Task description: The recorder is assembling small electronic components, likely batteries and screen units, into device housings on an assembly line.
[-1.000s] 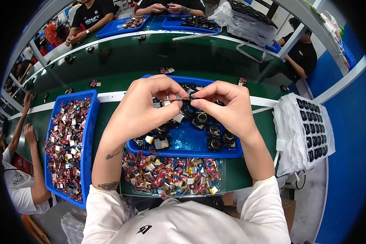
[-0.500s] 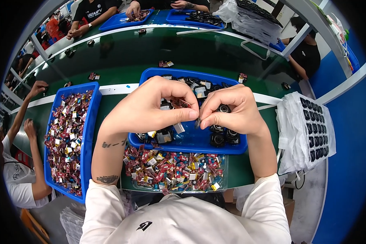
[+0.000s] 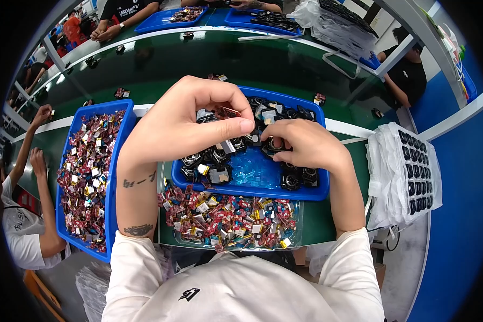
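Circuit board (image 3: pixel 226 112), pinched in the left hand (image 3: pixel 248 122): red, hard, smooth. Heaped red modules (image 3: pixel 231 220): same board material, mixed with silvery, foil-like pouches. Camera-like housings (image 3: pixel 290 181): black plastic, partly glossy. Central tray (image 3: pixel 250 189): blue plastic, smooth, glossy base. Side bin (image 3: pixel 118 161): blue plastic, slight sheen. Shallow tray (image 3: pixel 299 214): clear plastic, shiny. Desk (image 3: pixel 198 60): green, smooth, reflective top. Wrapping (image 3: pixel 378 182): thin, crinkled, translucent plastic. Shirt (image 3: pixel 241 284): white cloth, matt. Frame post (image 3: pixel 456 115): smooth, metal-looking.

Red circuit board (image 3: pixel 226 112), partly hidden, in left hand's grip (image 3: pixel 190 121) above black housings (image 3: pixel 290 181) in blue tray (image 3: pixel 252 191).
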A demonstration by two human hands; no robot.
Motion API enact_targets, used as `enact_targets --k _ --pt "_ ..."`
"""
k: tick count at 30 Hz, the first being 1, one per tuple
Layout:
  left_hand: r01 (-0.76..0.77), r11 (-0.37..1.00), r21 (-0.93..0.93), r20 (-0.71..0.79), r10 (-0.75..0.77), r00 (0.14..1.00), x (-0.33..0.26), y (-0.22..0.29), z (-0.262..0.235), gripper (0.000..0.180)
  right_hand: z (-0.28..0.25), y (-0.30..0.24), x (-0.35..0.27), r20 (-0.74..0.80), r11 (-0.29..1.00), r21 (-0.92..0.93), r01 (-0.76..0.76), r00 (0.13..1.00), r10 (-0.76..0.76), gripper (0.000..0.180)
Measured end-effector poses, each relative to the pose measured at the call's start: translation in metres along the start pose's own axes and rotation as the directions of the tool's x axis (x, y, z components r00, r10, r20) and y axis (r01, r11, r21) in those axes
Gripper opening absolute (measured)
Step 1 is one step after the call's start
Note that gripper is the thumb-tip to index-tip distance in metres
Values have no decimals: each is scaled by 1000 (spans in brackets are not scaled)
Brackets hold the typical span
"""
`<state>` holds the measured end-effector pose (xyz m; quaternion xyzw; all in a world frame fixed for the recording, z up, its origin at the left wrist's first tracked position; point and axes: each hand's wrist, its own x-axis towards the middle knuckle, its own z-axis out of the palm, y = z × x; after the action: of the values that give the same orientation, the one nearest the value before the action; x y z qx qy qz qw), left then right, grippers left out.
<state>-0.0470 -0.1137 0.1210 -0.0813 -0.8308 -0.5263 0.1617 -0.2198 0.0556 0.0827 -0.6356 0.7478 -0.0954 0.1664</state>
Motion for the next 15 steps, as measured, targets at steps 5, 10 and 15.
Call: enact_targets --k 5,10,15 --pt "-29 999 31 -32 30 999 5 -2 5 17 15 19 5 -195 962 -222 -158 974 114 36" --pt "-4 1000 30 -67 6 998 4 -1 6 17 20 17 8 -211 955 -242 -173 970 123 36" --pt "74 995 71 -49 -71 996 6 -1 5 16 12 17 8 -107 969 -219 -113 990 91 32"
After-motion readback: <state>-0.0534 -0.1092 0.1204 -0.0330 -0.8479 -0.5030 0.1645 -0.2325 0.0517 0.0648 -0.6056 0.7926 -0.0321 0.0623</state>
